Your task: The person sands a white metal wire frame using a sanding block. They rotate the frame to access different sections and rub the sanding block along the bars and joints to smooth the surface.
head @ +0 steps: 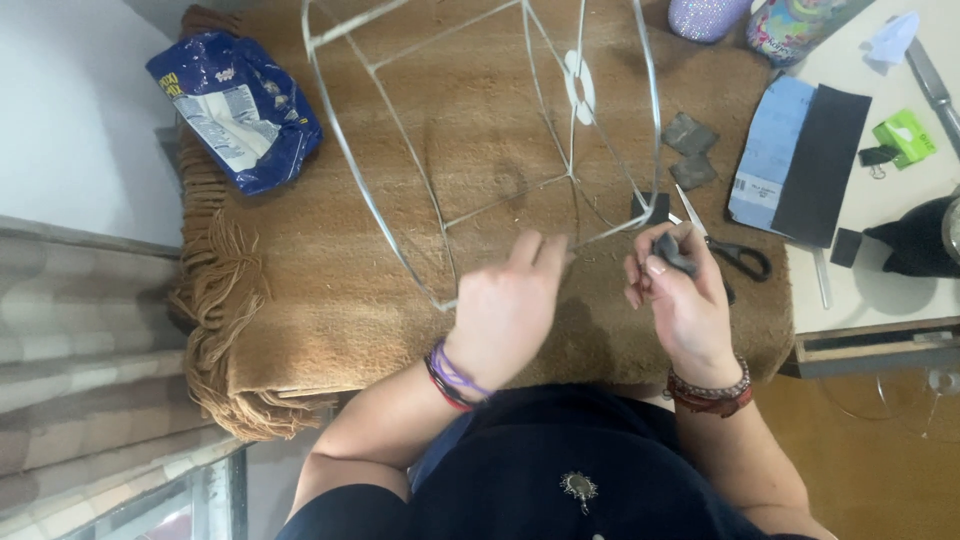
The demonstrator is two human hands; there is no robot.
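A white wire lampshade frame (400, 130) lies on its side on a brown fringed cloth (330, 300). My left hand (505, 310) pinches the frame's lower rim wire near the middle front. My right hand (680, 295) is closed on a small grey piece of sandpaper (676, 252), held against the wire just right of the left hand. Black-handled scissors (735, 255) lie on the cloth right beside my right hand.
A blue plastic bag (235, 105) lies at the cloth's back left. Two small grey squares (690, 150) and blue and black sheets (800, 160) sit at the right. A green clip (905, 135), a black object (915, 240) and decorated cups (790, 25) stand on the pale table.
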